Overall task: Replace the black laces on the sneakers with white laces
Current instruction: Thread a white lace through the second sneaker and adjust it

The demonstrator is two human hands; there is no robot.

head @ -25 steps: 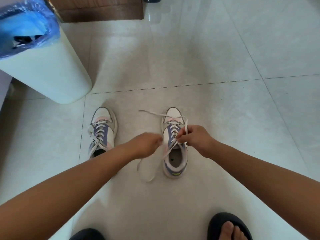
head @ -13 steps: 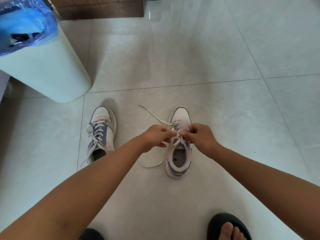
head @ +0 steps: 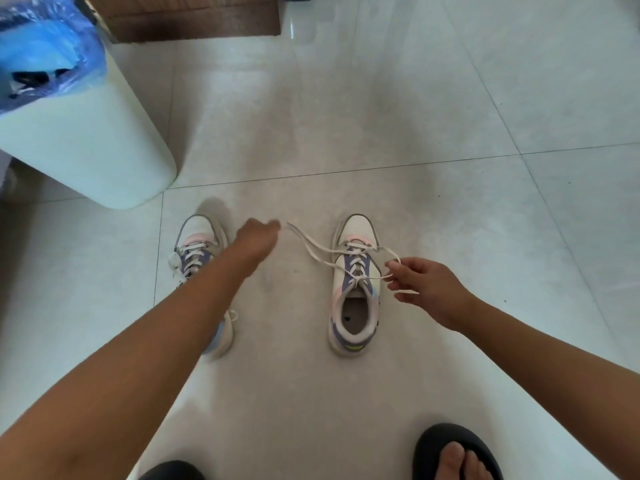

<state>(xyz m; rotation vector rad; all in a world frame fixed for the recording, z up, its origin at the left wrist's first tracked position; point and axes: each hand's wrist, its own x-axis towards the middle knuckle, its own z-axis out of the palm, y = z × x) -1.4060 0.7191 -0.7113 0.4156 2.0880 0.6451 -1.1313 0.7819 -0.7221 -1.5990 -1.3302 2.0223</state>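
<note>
Two white sneakers with purple and pink panels stand on the tiled floor. My left forearm partly hides the left sneaker (head: 194,244), which is laced in white. The right sneaker (head: 355,306) carries a white lace (head: 322,252) threaded up to its top eyelets. My right hand (head: 429,289) pinches a loop of that lace just right of the shoe. My left hand (head: 258,240) is blurred between the two shoes, with two stretched lace strands running from the shoe to its fingertips. No black lace shows.
A pale bin (head: 90,157) lined with a blue bag stands at the back left. A wooden furniture base (head: 194,19) lies beyond it. My foot in a black slipper (head: 453,452) is at the bottom right, and another dark slipper (head: 169,471) is at the bottom edge.
Both hands met over the right sneaker's tongue, then drew apart. The left hand swung left with the lace strands, and the right hand moved right with a loop.
</note>
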